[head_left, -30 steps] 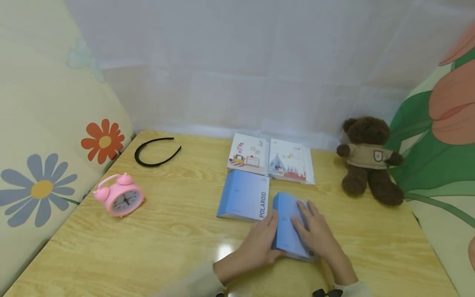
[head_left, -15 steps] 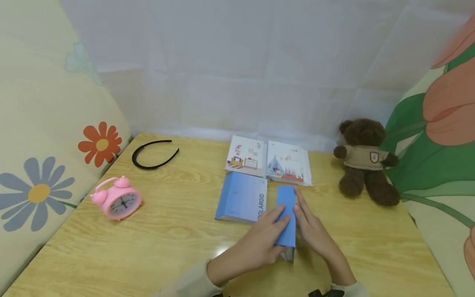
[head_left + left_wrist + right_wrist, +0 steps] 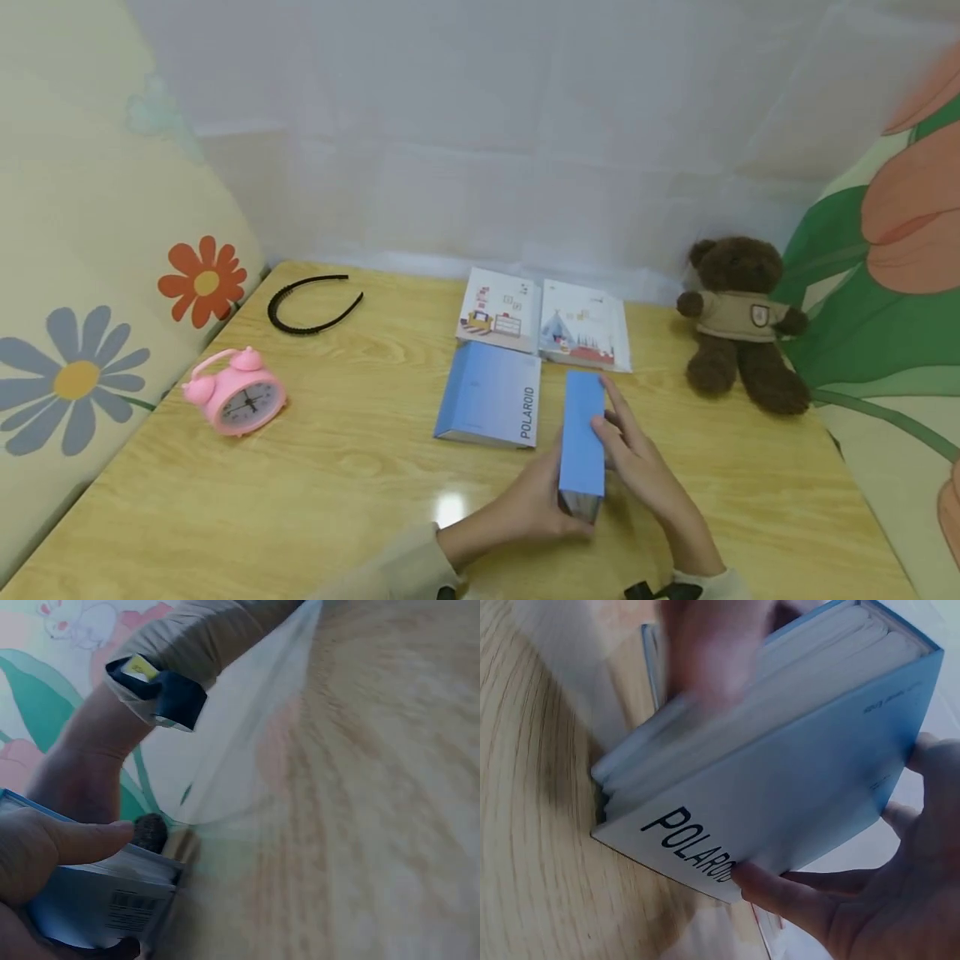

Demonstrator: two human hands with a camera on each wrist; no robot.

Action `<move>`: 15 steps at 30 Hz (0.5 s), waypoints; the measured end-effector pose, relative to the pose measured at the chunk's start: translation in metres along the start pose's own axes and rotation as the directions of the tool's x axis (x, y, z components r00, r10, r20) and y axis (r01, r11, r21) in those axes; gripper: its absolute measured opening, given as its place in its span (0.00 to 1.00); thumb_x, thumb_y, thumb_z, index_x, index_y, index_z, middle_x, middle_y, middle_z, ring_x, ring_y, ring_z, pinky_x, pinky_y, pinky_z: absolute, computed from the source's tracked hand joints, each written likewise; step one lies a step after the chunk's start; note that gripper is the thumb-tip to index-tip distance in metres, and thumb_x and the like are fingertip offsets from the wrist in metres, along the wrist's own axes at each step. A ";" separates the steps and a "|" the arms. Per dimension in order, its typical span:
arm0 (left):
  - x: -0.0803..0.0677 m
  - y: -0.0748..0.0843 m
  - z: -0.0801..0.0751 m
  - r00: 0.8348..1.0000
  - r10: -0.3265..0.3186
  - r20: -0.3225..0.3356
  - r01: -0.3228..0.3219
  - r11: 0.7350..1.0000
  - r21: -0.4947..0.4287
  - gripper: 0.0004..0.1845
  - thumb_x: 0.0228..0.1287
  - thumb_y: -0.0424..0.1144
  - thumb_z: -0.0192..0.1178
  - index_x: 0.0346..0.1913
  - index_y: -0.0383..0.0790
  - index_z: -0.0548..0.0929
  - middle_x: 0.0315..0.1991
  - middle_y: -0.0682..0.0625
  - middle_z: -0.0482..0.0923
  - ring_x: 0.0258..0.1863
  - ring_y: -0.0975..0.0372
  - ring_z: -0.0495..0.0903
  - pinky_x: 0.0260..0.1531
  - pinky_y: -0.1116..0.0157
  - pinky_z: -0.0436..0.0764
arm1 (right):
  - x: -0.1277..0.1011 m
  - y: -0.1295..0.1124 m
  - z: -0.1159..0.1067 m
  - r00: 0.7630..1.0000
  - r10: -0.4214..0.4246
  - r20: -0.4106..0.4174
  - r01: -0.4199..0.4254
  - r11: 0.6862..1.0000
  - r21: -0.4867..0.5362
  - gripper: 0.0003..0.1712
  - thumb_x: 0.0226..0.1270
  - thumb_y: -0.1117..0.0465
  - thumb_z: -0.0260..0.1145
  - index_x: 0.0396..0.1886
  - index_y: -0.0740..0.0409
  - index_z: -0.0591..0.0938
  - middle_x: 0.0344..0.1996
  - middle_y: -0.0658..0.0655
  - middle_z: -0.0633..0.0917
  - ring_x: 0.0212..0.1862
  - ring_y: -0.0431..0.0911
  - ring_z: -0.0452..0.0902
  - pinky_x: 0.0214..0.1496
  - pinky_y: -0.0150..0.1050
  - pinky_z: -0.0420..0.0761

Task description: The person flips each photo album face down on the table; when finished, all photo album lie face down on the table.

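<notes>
A blue photo album (image 3: pixel 582 433) marked POLAROID stands on edge, spine upward, toward the front right of the table. The left hand (image 3: pixel 536 500) grips it from the left and near end; its thumb (image 3: pixel 90 841) crosses the page edges, above a barcoded back cover. Against the front cover (image 3: pixel 780 795) on the right side, the right hand (image 3: pixel 641 467) presses with extended fingers, some tips at the spine edge. A second blue POLAROID album (image 3: pixel 491 396) lies flat to the left. Behind it are two white illustrated albums (image 3: pixel 498 310), side by side.
A pink alarm clock (image 3: pixel 236 396) stands at the left, with a black headband (image 3: pixel 292 325) behind it. At the back right sits a brown teddy bear (image 3: pixel 738 325) in a beige shirt. White cloth (image 3: pixel 412 200) hangs along the table's back edge.
The held album has turned from cover-up to spine-up. The left hand, over the spine half a second ago, has shifted down to the album's left side. The other things stay in place.
</notes>
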State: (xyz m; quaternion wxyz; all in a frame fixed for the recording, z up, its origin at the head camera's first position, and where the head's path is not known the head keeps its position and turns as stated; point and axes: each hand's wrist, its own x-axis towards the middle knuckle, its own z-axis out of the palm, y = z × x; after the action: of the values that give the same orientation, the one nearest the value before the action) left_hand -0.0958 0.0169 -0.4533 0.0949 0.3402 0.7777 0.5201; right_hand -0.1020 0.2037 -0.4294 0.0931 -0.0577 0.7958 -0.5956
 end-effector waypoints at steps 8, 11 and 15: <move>0.007 -0.005 0.007 0.994 -0.102 0.033 0.095 0.981 0.171 0.69 0.44 0.38 0.80 0.80 0.39 0.39 0.77 0.40 0.52 0.72 0.51 0.61 0.69 0.55 0.64 | -0.011 0.006 -0.014 0.995 0.078 -0.057 -0.067 0.983 0.172 0.34 0.81 0.45 0.46 0.79 0.27 0.45 0.77 0.68 0.51 0.66 0.66 0.64 0.56 0.51 0.79; 0.005 -0.005 0.006 0.989 -0.144 0.032 0.131 0.956 0.262 0.65 0.45 0.42 0.80 0.80 0.40 0.45 0.75 0.37 0.54 0.70 0.47 0.64 0.66 0.53 0.68 | -0.015 0.007 -0.021 0.990 0.118 -0.077 -0.103 0.980 0.171 0.34 0.82 0.48 0.45 0.80 0.32 0.44 0.78 0.65 0.48 0.68 0.64 0.60 0.59 0.52 0.75; 0.003 -0.006 0.007 0.987 -0.159 0.034 0.133 0.910 0.393 0.56 0.49 0.46 0.78 0.78 0.42 0.56 0.75 0.36 0.55 0.70 0.45 0.62 0.67 0.51 0.68 | -0.018 0.011 -0.029 0.982 0.101 -0.163 -0.104 0.994 -0.014 0.32 0.81 0.60 0.43 0.81 0.51 0.50 0.77 0.65 0.54 0.72 0.59 0.54 0.70 0.55 0.63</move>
State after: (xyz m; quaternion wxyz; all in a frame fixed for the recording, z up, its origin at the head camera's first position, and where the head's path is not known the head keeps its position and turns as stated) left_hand -0.0971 0.0225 -0.4607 0.0893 0.3100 0.8852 0.3352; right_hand -0.0905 0.2376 -0.4302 0.0582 0.0308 0.8093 -0.5836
